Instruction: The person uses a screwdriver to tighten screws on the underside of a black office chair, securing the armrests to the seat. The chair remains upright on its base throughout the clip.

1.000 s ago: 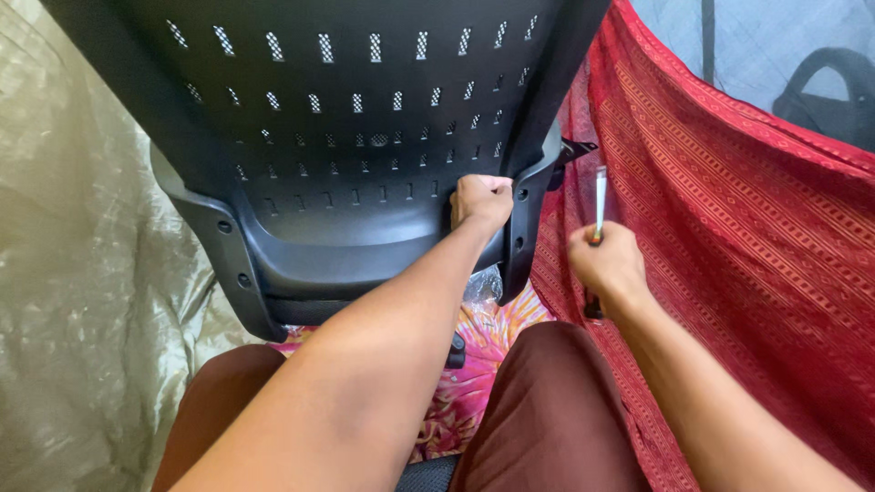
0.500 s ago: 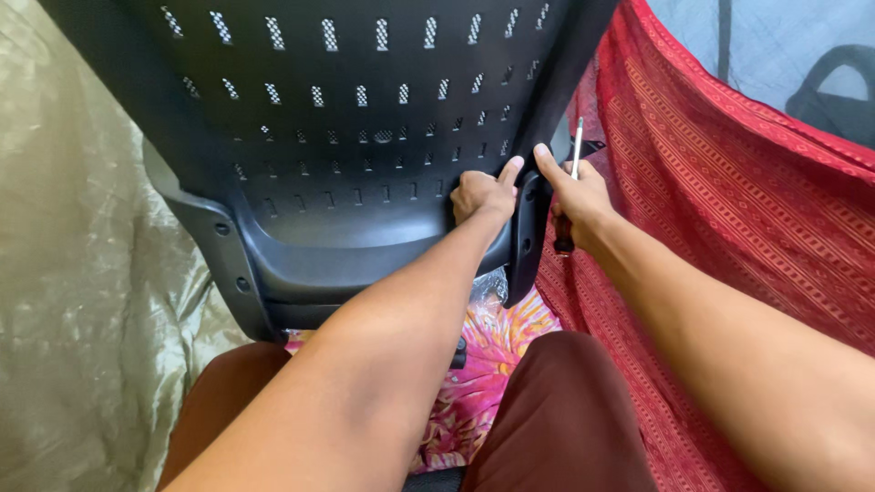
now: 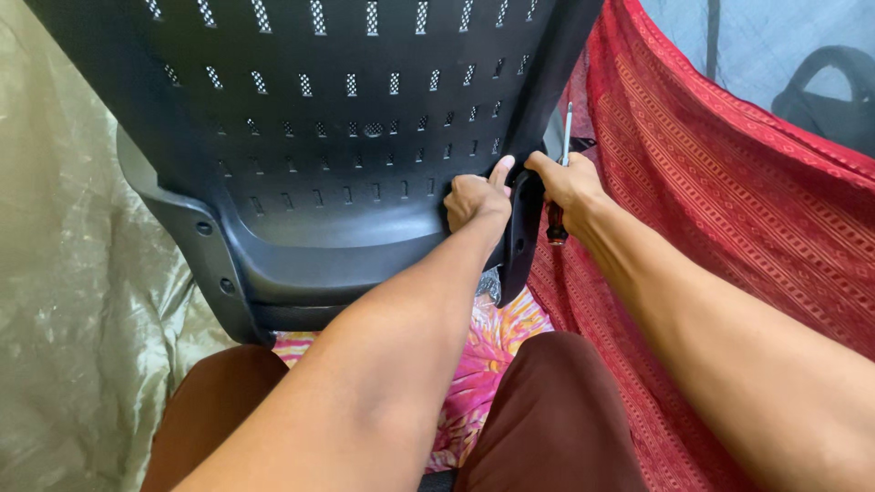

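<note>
1. Left hand (image 3: 474, 199): fingers curled against the lower right part of the black perforated chair back (image 3: 365, 146), thumb raised along its edge.
2. Right hand (image 3: 570, 185): fingers closed around a screwdriver (image 3: 562, 173), shaft pointing up, just beside the chair back's right edge.
3. Red patterned cloth (image 3: 729, 210): hangs at right.
4. Floral fabric (image 3: 488, 351): between the knees.

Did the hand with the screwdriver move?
Yes. The right hand, holding the screwdriver, has moved left and up, from over the red cloth to the edge of the black chair back, beside the left hand.
</note>
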